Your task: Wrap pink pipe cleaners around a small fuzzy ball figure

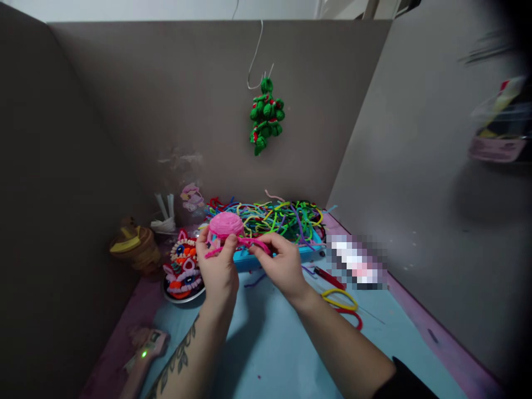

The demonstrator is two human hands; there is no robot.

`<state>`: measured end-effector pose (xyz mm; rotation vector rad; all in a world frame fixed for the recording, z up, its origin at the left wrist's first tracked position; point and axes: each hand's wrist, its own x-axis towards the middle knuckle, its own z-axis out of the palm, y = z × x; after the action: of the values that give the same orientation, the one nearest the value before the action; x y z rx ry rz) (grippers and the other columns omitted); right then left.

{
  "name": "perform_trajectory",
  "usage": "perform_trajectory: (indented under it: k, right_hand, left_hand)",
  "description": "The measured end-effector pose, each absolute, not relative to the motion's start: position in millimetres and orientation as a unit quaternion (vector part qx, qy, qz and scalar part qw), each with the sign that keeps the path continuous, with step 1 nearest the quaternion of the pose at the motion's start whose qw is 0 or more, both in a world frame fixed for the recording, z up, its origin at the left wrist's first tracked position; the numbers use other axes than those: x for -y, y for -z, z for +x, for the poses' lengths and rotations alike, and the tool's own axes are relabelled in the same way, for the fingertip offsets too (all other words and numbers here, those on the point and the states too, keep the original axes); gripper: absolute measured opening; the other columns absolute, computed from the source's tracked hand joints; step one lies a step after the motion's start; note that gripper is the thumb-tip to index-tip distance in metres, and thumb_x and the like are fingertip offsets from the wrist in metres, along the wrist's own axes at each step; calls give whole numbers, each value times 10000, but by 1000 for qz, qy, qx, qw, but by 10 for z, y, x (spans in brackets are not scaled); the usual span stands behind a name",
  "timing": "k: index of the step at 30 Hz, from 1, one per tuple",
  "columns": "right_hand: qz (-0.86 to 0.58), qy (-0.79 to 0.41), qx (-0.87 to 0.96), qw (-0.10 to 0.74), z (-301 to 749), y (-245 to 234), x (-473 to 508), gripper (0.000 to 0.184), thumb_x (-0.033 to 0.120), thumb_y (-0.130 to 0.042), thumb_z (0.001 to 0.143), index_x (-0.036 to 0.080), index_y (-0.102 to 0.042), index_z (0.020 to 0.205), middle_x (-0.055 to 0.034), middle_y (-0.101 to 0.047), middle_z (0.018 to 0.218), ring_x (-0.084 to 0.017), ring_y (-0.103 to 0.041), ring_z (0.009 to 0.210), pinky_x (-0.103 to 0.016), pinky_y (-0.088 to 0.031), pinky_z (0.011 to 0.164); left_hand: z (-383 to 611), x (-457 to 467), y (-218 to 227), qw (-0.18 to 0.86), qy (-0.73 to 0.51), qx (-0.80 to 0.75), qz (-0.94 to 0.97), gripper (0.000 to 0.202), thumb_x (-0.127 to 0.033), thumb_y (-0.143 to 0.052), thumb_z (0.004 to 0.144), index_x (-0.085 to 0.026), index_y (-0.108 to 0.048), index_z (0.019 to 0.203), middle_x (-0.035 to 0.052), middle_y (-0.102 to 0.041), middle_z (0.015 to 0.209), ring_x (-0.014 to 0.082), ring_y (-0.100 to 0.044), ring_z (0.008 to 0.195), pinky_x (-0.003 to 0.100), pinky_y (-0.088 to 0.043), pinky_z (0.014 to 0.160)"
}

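Observation:
My left hand (216, 265) is closed around a pink dome-shaped pipe-cleaner piece (226, 224), held up above the blue work mat (270, 349). Loose magenta strands (249, 244) trail from the dome toward my right hand (280, 263), whose fingers pinch one of them. Both hands hover in front of a blue tray (310, 252) that is heaped with a tangle of coloured pipe cleaners (274, 217).
A plate (183, 296) with a colourful lion-head craft (183, 266) sits left of my hands. A pink glue gun (145, 349) with a green light lies near left. Yellow and red loops (343, 305) and red-handled cutters (328, 277) lie right. A green ornament (265, 117) hangs on the back wall. A yellow cup (135, 246) stands far left.

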<state>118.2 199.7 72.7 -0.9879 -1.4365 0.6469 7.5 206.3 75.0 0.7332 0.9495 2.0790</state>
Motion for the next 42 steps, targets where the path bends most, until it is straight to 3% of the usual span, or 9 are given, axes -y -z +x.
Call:
perform_trajectory:
  k: [6,11,14,19,23,26,32,37,42]
  right_hand:
    - [-399,-416,569,586,1097,-702,-2015,121,295,-690,719,191,-634,747,9,-619,682,-138,-541,618,-261,-460,599]
    - [-406,-150,658,616,1133,-714,-1916,344,290,-713,749,227,-634,1078,-72,-635,976,-200,-602,828,-337,-522,736]
    - [-342,-51,748,566,1130,-715,-1832,339,209,-591,852,249,-628,1187,-75,-660,935,-211,-613,863,-361,-525,790]
    - [-266,-55,770,578,1131,-751,-1774,338,77,-474,865,255,-693,1051,-47,-719,848,-185,-649,796,-330,-533,734]
    - [-182,-65,785,588,1179,-812,-1744,370,72,-487,871,262,-644,1148,-38,-729,861,-170,-669,805,-327,-546,771]
    - [-220,-60,773,592,1191,-803,-1765,397,109,-517,868,260,-570,1231,-55,-711,966,-176,-658,873,-332,-541,804]
    - [-472,-225,622,582,1183,-759,-1938,315,326,-665,781,188,-578,1050,-22,-602,807,-141,-532,625,-278,-469,585]
    - [-459,-359,625,519,1218,-817,-1998,161,338,-658,753,194,-591,728,39,-527,604,-103,-469,537,-221,-364,495]
    - [-430,-480,555,526,1263,-811,-2041,204,384,-653,744,193,-599,699,39,-575,553,-122,-559,484,-216,-406,439]
  left_hand:
    - [119,-2008,-743,423,-778,-343,313,674,-292,-831,662,-209,-458,1217,3,-649,837,116,-639,704,231,-492,717]
    - [68,-1975,-751,326,-780,-400,354,657,-197,-831,636,-219,-491,1197,13,-637,916,127,-638,760,234,-486,749]
    - [81,-1959,-669,291,-781,-399,383,633,-112,-813,587,-232,-545,1149,19,-624,946,144,-630,780,244,-494,740]
    - [164,-1948,-500,316,-755,-397,416,536,-103,-753,629,-240,-599,1124,55,-659,1004,182,-658,812,276,-510,747]
    - [187,-1944,-539,357,-758,-356,414,570,-154,-793,626,-259,-563,1137,46,-668,997,180,-672,805,284,-527,735]
    - [159,-1948,-647,356,-767,-368,387,573,-194,-810,647,-259,-539,1148,-10,-643,819,133,-646,685,234,-512,668]
    - [99,-2019,-756,404,-772,-353,340,586,-258,-821,679,-228,-503,1170,-10,-649,786,113,-647,685,212,-503,687]
    - [74,-2087,-727,443,-782,-307,313,555,-274,-813,690,-228,-525,1162,14,-678,853,117,-673,772,200,-504,716]
    - [59,-2115,-727,481,-773,-286,299,630,-251,-825,663,-228,-509,1207,-2,-692,814,119,-676,752,221,-528,726]
